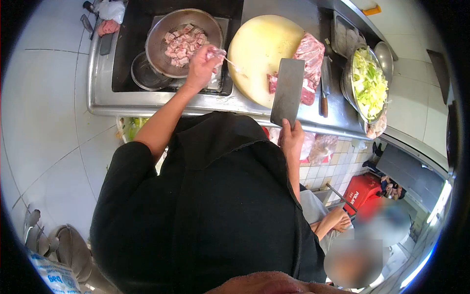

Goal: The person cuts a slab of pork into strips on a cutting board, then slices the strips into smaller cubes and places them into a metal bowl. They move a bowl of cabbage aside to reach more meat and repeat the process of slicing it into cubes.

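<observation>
My left hand (199, 69) is closed around some raw meat (215, 51), at the right rim of a metal bowl (155, 59). A thin pale strand trails from it toward the round cutting board (254, 44). Diced raw meat (183, 46) lies in the bowl. My right hand (292, 139) grips the handle of a cleaver (288, 90), its broad blade above the board's right edge. Partly behind the blade, a large slab of raw meat (309, 54) rests across that edge, with a smaller cut piece (271, 83) beside it.
A knife (325, 88) with a wooden handle lies right of the slab. Farther right stand a bowl of chopped greens (369, 83) and a metal tray (345, 34). The metal bowl sits over a sink (129, 39), near a dark pan (147, 73). Another person's hands (338, 219) are at lower right.
</observation>
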{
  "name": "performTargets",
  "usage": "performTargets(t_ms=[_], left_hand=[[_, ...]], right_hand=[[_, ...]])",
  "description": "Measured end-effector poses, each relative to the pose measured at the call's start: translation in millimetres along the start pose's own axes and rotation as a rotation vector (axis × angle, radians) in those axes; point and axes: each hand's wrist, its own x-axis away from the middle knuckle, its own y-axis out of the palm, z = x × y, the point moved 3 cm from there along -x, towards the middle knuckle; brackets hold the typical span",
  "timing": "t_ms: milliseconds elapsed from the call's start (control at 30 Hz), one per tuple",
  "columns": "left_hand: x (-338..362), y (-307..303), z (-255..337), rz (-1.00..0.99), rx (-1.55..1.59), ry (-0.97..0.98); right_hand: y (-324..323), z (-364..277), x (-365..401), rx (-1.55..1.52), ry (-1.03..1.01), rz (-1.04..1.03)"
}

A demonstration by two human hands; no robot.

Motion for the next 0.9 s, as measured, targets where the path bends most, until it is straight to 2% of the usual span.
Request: performTargets(t_ms=[233,367,433,567,633,733,767,800,867,900], left_hand=[[-6.8,-66.1,49.7,0.202,0.247,0.101],[-20.2,-103.7,94.8,0.237,0.348,0.338],[-32.4,-114.8,101.3,0.302,0.219,0.394],[-59.3,-135.3,79.2,0.442,0.111,0.334],[-71.5,-145.1,68.8,0.395,-0.06,0.305],[-80.9,-124.5,63.1,0.362,-1.369,0.248],[-84.1,-109.7,50.8,0.265,-1.483,0.057],[-79.0,-78.1,45.3,0.236,-1.41,0.263],[-68.2,2.0,30.8,-0.159,-1.017,0.455],[-54.1,49.6,28.1,-0.309,-0.899,0.447]], right_hand=[[0.4,-2.8,-5.2,0.022,-0.019,-0.024],[-1.7,-0.8,-11.1,0.05,-0.077,-0.016],[-10.4,-0.2,-9.5,0.051,-0.067,0.003],[-32.3,2.1,2.1,0.073,-0.015,0.046],[-43.6,7.1,10.7,0.079,-0.01,0.077],[-53.9,19.3,24.0,0.001,0.017,0.136],[-56.7,24.0,28.4,-0.012,0.03,0.152],[-58.2,29.6,31.7,-0.021,0.05,0.168],[-58.3,39.4,37.0,-0.041,0.087,0.195],[-57.2,40.4,40.0,-0.063,0.093,0.204]])
